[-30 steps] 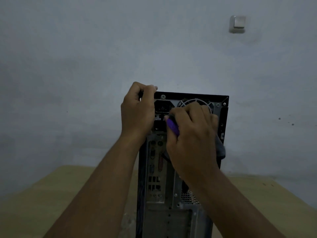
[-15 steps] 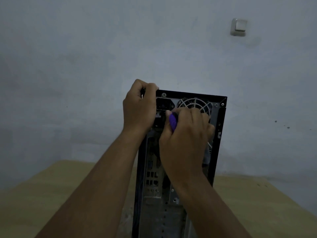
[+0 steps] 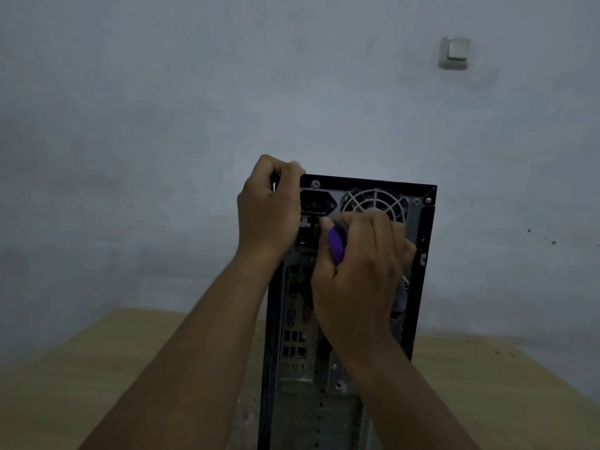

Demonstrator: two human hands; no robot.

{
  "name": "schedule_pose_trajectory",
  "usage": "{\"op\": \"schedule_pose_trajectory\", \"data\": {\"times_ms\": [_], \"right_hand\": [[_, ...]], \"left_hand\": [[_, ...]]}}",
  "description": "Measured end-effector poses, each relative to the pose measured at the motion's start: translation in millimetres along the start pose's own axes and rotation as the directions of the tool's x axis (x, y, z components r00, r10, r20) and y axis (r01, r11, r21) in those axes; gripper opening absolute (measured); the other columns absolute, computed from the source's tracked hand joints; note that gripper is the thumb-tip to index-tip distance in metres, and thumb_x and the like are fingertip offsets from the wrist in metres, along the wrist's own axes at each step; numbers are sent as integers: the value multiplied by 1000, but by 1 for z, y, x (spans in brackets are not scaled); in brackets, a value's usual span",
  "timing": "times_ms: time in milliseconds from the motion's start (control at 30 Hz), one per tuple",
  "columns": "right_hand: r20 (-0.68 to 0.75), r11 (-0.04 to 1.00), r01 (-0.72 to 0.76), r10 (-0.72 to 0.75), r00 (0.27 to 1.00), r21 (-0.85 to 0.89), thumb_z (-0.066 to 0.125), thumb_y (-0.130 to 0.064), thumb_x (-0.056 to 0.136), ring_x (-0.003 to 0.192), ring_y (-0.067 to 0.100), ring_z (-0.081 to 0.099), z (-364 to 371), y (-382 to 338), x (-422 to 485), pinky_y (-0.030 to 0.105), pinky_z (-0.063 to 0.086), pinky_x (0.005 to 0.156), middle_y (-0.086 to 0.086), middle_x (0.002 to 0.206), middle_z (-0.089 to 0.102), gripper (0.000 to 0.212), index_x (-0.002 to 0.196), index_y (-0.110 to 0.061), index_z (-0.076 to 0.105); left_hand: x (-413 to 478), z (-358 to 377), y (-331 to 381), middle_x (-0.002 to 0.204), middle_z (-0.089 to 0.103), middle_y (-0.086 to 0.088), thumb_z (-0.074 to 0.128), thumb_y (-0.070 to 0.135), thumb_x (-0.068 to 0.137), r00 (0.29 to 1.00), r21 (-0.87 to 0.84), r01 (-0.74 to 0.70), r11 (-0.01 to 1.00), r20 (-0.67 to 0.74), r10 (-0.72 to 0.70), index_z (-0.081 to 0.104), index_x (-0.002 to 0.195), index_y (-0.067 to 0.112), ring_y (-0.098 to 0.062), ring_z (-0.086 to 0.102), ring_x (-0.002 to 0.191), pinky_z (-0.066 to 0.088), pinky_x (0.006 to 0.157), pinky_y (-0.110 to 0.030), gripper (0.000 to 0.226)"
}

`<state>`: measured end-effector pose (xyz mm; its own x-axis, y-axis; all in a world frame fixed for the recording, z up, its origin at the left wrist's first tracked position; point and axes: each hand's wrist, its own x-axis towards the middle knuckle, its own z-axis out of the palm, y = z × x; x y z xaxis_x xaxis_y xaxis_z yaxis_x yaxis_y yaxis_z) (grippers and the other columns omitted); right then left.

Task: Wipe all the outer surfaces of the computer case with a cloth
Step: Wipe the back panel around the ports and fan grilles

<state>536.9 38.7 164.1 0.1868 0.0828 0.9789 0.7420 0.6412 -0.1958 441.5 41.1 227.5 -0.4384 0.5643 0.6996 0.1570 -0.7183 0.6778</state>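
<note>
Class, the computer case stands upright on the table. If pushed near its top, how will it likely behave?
Probably tippy: the case is tall and narrow on the table, and the left hand grips its top corner. Likely stiff: its metal rear should not flex under the cloth in the right hand. Probably not light: a fan grille suggests parts inside.

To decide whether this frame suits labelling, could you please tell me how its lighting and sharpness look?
Head view: dim, bluish, without glare or hard shadows. Head view: the right hand blurs at its fingers; the cloth it holds is hard to make out. Head view: the ports on the case stay dark but visible; the left hand is fairly sharp.
</note>
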Motion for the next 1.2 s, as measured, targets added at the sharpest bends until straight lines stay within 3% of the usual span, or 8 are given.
{"op": "schedule_pose_trajectory", "data": {"times_ms": [133, 300, 467, 600, 733, 833, 967, 1200], "right_hand": [[72, 994, 105, -107, 992, 30, 52, -26, 96, 83, 17, 44, -9, 15, 1, 33, 30, 76, 0, 86, 52, 15, 87, -15, 57], [17, 991, -120, 119, 993, 63, 52, -30, 99, 86, 12, 41, -4, -4, 7, 31, 28, 80, -5, 89, 51, 15, 91, -19, 57], [86, 998, 18, -13, 996, -54, 52, -29, 96, 86, 20, 47, -5, 3, 8, 32, 27, 77, -2, 87, 53, 15, 90, -18, 61], [126, 988, 41, -22, 992, -150, 54, -25, 94, 87, 25, 49, -6, -5, 16, 36, 29, 78, 3, 89, 55, 12, 91, -15, 61], [117, 951, 223, -202, 972, -215, 65, -13, 88, 91, 30, 51, -1, -4, 8, 39, 31, 81, 10, 94, 57, 10, 97, -9, 63], [113, 938, 288, -270, 956, -193, 68, -15, 89, 91, 29, 51, -2, 9, 13, 39, 33, 82, 11, 95, 59, 12, 98, -8, 64], [76, 951, 203, -190, 979, -234, 66, -12, 89, 88, 30, 51, -2, 0, 11, 39, 32, 80, 10, 91, 57, 7, 94, -8, 64], [129, 934, 282, -259, 957, -220, 67, -15, 87, 91, 29, 50, -3, 4, 17, 39, 32, 81, 10, 93, 58, 11, 95, -8, 64]], "left_hand": [[-1, 1, 0, 98, 68, -13, 52, 40, 83, 1000, -5, -14, 1000, 9, 14, 59, 91, 4, -34, 65, 85, 56, 72, -56, 37], [1, 2, -2, 93, 67, -10, 51, 37, 86, 999, 12, -37, 999, 9, 37, 60, 87, 10, -26, 61, 72, 55, 67, -54, 29], [3, 0, -3, 88, 67, -6, 52, 29, 95, 999, 18, -45, 999, 18, 45, 61, 87, 9, -36, 62, 79, 55, 64, -50, 23], [3, 1, -4, 83, 67, -2, 50, 23, 99, 999, 19, -39, 999, 35, 38, 62, 88, 9, -14, 61, 71, 53, 61, -37, 22], [4, -3, -5, 82, 67, -2, 52, 24, 99, 998, -26, -5, 1000, 67, 7, 61, 89, 6, -9, 63, 69, 51, 54, -26, 22], [6, -5, -7, 90, 69, -7, 52, 30, 100, 994, 1, -37, 999, 98, 37, 62, 89, 8, -15, 64, 77, 52, 64, -32, 27], [8, -7, -12, 90, 71, -6, 47, 41, 95, 991, -47, -6, 999, 133, 12, 64, 87, 15, -29, 69, 88, 56, 69, -40, 32], [10, -11, -17, 101, 69, -10, 35, 30, 104, 990, -90, -8, 996, 141, 20, 65, 98, 8, -25, 68, 92, 56, 69, -33, 38]]}}
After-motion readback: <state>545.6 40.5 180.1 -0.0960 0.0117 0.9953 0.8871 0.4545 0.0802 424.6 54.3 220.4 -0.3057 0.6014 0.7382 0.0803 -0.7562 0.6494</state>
